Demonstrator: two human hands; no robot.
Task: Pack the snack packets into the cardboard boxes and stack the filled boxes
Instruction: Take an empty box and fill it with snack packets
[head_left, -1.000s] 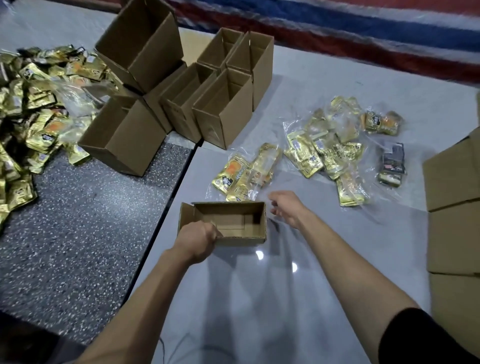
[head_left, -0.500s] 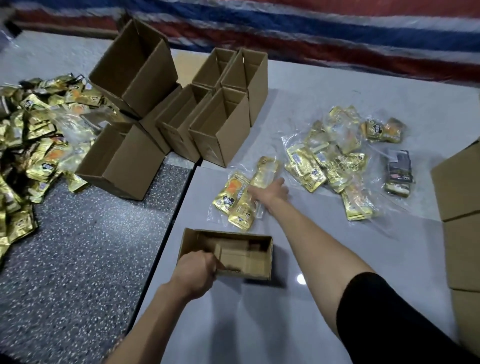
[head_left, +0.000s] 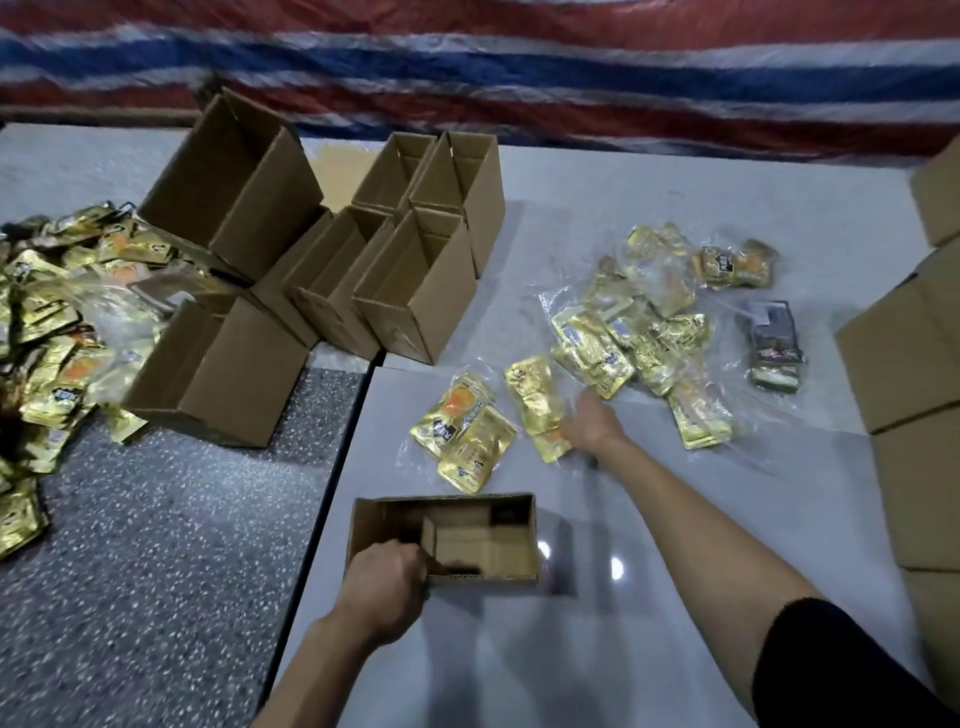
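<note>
A small open cardboard box (head_left: 451, 512) stands empty on the pale table near me. My left hand (head_left: 387, 582) grips its near left rim. My right hand (head_left: 592, 428) reaches past the box and holds the near end of a long gold snack packet (head_left: 532, 397); the hand is blurred. Just left of it lies a clear bag with two gold packets (head_left: 462, 436). A loose heap of bagged gold packets (head_left: 639, 332) spreads behind and to the right of my right hand.
Several empty open boxes (head_left: 415, 291) cluster at the back centre and left. A big pile of gold packets (head_left: 47, 332) covers the dark speckled table on the left. Closed boxes (head_left: 914, 364) are stacked at the right edge, with a dark packet (head_left: 774, 343) beside them.
My right hand reached forward from beside the box to the packets and has drawn one gold packet rightward, apart from the bagged pair. My left hand has stayed on the box rim.
</note>
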